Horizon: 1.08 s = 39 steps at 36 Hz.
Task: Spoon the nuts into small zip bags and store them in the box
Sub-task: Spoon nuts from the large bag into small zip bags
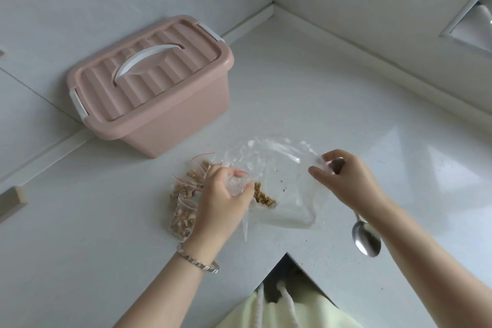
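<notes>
A large clear plastic bag (279, 168) lies on the white counter with a small heap of nuts (263, 197) in its near left corner. My left hand (223, 194) pinches an empty small zip bag (238, 181) with a red seal line, beside the big bag's left edge. My right hand (346, 178) grips the big bag's right edge and also holds a metal spoon (366, 237), bowl pointing toward me. Several filled small zip bags (183, 202) lie left of my left hand. The pink box (157, 88) stands shut at the back left.
The counter (346, 88) forms a corner against white walls, with a notch in its near edge (287, 255) at my body. A metal-framed opening (471, 24) shows at the upper right. A small beige block (13, 200) sits at the far left.
</notes>
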Available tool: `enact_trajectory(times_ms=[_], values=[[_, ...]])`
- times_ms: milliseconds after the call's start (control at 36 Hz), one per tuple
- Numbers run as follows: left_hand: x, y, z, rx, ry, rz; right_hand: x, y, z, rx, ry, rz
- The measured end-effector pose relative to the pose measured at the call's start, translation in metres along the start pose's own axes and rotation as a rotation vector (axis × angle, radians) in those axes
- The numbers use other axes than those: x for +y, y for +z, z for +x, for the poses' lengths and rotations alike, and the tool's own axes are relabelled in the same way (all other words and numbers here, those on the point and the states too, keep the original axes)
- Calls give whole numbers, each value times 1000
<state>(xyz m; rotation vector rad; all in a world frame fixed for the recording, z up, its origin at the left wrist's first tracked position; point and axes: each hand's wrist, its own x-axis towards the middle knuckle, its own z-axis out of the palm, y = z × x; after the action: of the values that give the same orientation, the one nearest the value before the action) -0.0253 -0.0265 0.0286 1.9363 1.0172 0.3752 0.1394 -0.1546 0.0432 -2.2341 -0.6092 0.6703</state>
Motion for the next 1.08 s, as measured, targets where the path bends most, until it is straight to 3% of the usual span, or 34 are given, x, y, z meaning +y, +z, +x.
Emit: enact_trajectory(times_ms=[222,417,528,639,750,861,1083], values=[[-23,20,-2,-145,-121,194,-6,-10,-16,29,13,-193],[-24,26,1,-148,-130,199,-45,-50,-56,191,-259,-121],[-23,27,5,-169,-137,178,-50,-48,-60,291,-357,97],[-24,26,5,-181,-135,154,-40,-25,-57,256,-399,190],[-28,26,4,-168,-158,112,-23,3,-53,170,-293,292],[-36,24,4,-143,-174,107,5,27,-44,62,-168,170],[-53,25,7,-175,-140,203,50,48,-39,99,19,141]])
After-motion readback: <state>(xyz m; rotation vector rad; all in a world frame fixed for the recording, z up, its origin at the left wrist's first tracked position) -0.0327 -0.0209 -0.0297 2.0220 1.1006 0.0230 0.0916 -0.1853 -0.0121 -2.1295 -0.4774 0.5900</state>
